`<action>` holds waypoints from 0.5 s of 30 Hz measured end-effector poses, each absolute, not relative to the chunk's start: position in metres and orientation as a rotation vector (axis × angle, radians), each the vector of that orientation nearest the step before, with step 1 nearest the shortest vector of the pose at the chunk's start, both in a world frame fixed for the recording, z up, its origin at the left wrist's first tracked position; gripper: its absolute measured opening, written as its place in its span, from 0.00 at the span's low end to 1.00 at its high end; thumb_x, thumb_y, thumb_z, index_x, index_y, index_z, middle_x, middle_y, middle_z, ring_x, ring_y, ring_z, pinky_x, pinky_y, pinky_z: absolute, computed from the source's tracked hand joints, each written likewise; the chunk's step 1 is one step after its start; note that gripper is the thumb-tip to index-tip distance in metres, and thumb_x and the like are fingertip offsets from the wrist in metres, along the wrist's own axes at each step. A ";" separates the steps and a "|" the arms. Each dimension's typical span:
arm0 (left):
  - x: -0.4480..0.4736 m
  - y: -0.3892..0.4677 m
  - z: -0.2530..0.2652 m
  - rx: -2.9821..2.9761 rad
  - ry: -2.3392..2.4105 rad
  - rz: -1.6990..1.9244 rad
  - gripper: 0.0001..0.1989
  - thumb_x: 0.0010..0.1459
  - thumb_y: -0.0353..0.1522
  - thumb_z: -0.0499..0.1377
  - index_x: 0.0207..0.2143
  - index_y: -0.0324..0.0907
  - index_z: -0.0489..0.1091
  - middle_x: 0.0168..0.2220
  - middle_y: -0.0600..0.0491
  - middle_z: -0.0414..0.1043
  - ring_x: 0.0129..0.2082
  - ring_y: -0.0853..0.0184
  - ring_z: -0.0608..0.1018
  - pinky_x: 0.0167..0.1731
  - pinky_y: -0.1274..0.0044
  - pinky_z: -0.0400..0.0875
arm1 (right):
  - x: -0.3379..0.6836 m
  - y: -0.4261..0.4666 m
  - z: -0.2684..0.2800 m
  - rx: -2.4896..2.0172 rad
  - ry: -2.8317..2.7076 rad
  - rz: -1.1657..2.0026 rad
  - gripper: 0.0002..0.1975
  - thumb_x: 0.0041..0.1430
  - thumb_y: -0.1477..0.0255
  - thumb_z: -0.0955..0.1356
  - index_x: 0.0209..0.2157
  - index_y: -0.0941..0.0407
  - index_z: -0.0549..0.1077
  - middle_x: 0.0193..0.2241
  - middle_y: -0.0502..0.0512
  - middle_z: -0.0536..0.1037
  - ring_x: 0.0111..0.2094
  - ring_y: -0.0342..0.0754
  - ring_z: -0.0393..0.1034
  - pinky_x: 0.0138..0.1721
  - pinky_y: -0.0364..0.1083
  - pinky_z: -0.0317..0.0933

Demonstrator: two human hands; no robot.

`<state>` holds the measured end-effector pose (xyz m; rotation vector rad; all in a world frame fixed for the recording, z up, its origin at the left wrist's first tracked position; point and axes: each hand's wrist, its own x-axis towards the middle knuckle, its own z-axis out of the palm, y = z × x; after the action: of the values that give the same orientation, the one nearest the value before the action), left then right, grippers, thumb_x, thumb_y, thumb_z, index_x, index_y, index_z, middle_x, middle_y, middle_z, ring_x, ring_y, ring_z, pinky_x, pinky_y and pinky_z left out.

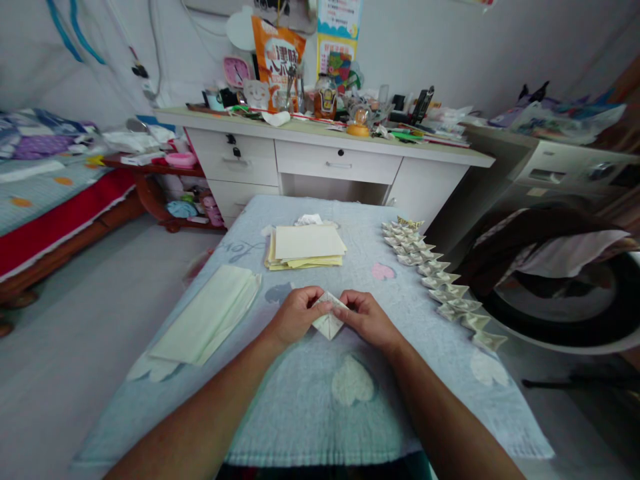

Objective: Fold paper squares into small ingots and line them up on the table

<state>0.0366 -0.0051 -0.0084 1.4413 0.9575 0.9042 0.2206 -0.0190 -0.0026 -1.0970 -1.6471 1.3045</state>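
Note:
Between my two hands is a small folded paper, diamond-shaped with one corner pointing toward me and a crease down its middle. My left hand pinches its left side, thumb on top. From the other side my right hand grips the right edge with thumb and bent fingers. Beyond the hands lies a stack of paper sheets, white on top and yellowish below. Left of my left hand rests a pile of long pale green paper. A row of folded paper boats runs along the right side.
A light blue patterned cloth covers the table. Crumpled white paper sits behind the stack. A cluttered white desk stands at the back, a washing machine with laundry at the right, and a bed at the left.

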 end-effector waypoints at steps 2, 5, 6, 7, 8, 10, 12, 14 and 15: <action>0.035 -0.004 -0.009 1.418 0.970 0.904 0.13 0.52 0.39 0.62 0.27 0.37 0.68 0.21 0.58 0.65 0.21 0.74 0.66 0.22 0.82 0.58 | 0.225 -0.018 -0.001 -1.092 -1.628 1.287 0.15 0.54 0.61 0.69 0.24 0.58 0.70 0.22 0.48 0.68 0.26 0.41 0.59 0.29 0.41 0.52; 0.032 -0.003 -0.010 1.387 0.983 0.909 0.13 0.52 0.39 0.62 0.28 0.37 0.69 0.22 0.58 0.66 0.21 0.74 0.66 0.21 0.82 0.57 | 0.229 -0.018 0.003 -1.079 -1.621 1.270 0.14 0.54 0.62 0.70 0.24 0.58 0.70 0.22 0.48 0.68 0.26 0.41 0.59 0.31 0.41 0.52; 0.031 -0.003 -0.011 1.379 0.983 0.910 0.13 0.52 0.39 0.62 0.28 0.37 0.68 0.22 0.58 0.66 0.21 0.74 0.66 0.22 0.82 0.57 | 0.230 -0.018 0.003 -1.075 -1.621 1.278 0.14 0.54 0.62 0.69 0.24 0.58 0.70 0.22 0.47 0.67 0.26 0.41 0.58 0.31 0.41 0.52; 0.031 -0.003 -0.011 1.373 0.980 0.909 0.13 0.52 0.40 0.62 0.28 0.37 0.68 0.22 0.57 0.67 0.21 0.74 0.67 0.22 0.82 0.57 | 0.230 -0.018 0.003 -1.071 -1.622 1.292 0.14 0.55 0.62 0.69 0.24 0.58 0.70 0.21 0.47 0.67 0.26 0.41 0.58 0.31 0.41 0.51; 0.031 -0.004 -0.010 1.363 0.981 0.907 0.13 0.52 0.40 0.62 0.28 0.37 0.68 0.22 0.57 0.67 0.21 0.74 0.67 0.22 0.82 0.57 | 0.230 -0.018 0.003 -1.069 -1.619 1.308 0.14 0.55 0.62 0.69 0.24 0.59 0.70 0.21 0.47 0.66 0.26 0.41 0.58 0.31 0.41 0.51; 0.031 -0.004 -0.009 1.335 0.977 0.906 0.14 0.51 0.40 0.63 0.28 0.37 0.68 0.22 0.57 0.67 0.21 0.75 0.67 0.21 0.82 0.57 | 0.231 -0.018 0.001 -1.062 -1.609 1.342 0.15 0.56 0.62 0.68 0.24 0.59 0.70 0.22 0.47 0.65 0.26 0.41 0.57 0.30 0.41 0.50; 0.032 -0.005 -0.008 1.290 0.947 0.912 0.14 0.51 0.39 0.63 0.27 0.37 0.67 0.22 0.57 0.67 0.21 0.75 0.67 0.22 0.82 0.58 | 0.232 -0.017 -0.001 -1.048 -1.582 1.378 0.15 0.57 0.61 0.68 0.25 0.59 0.70 0.21 0.47 0.64 0.25 0.40 0.56 0.29 0.41 0.50; 0.033 -0.006 -0.006 1.219 0.902 0.940 0.13 0.50 0.38 0.64 0.30 0.38 0.66 0.24 0.57 0.68 0.22 0.74 0.69 0.24 0.82 0.61 | 0.232 -0.017 -0.001 -1.024 -1.539 1.413 0.17 0.58 0.60 0.67 0.25 0.59 0.70 0.21 0.47 0.64 0.25 0.40 0.56 0.28 0.41 0.50; 0.034 -0.006 -0.005 1.185 0.881 0.957 0.13 0.50 0.38 0.64 0.31 0.39 0.66 0.24 0.57 0.69 0.23 0.73 0.70 0.25 0.82 0.62 | 0.231 -0.017 -0.001 -1.012 -1.515 1.425 0.17 0.59 0.59 0.66 0.26 0.58 0.70 0.22 0.47 0.64 0.25 0.41 0.56 0.28 0.41 0.51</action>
<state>0.0340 -0.0058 -0.0051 1.1851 0.8812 0.9565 0.2309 -0.0168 -0.0007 -1.0121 -1.5153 1.4247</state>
